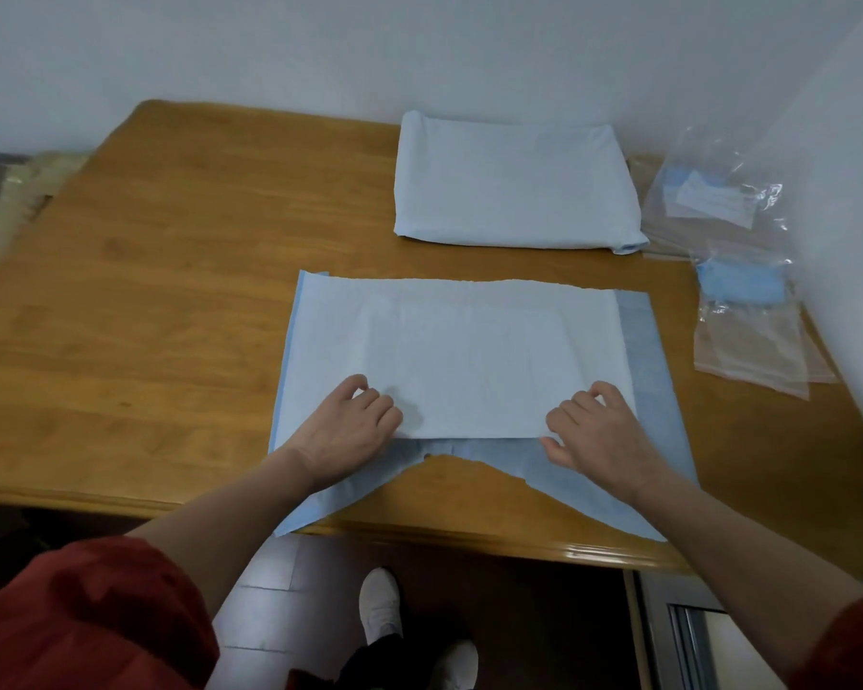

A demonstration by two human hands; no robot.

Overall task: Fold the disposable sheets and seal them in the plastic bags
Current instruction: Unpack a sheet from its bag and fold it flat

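A disposable sheet (pixel 469 351), white on top with a blue backing, lies partly folded near the front edge of the wooden table (pixel 170 291). Its blue corners hang over the table edge. My left hand (pixel 355 425) has curled fingers on the near edge of the white layer at the left. At the right end of that same edge my right hand (pixel 599 435) grips, thumb at the fold. A clear plastic bag (pixel 748 336) holding a folded blue sheet lies at the right, and another bag (pixel 713 196) lies behind it.
A pile of folded pale sheets (pixel 514 186) sits at the back of the table against the white wall. A white wall or panel (pixel 848 191) stands close on the right. Below the table edge I see a tiled floor and white shoes (pixel 379 605).
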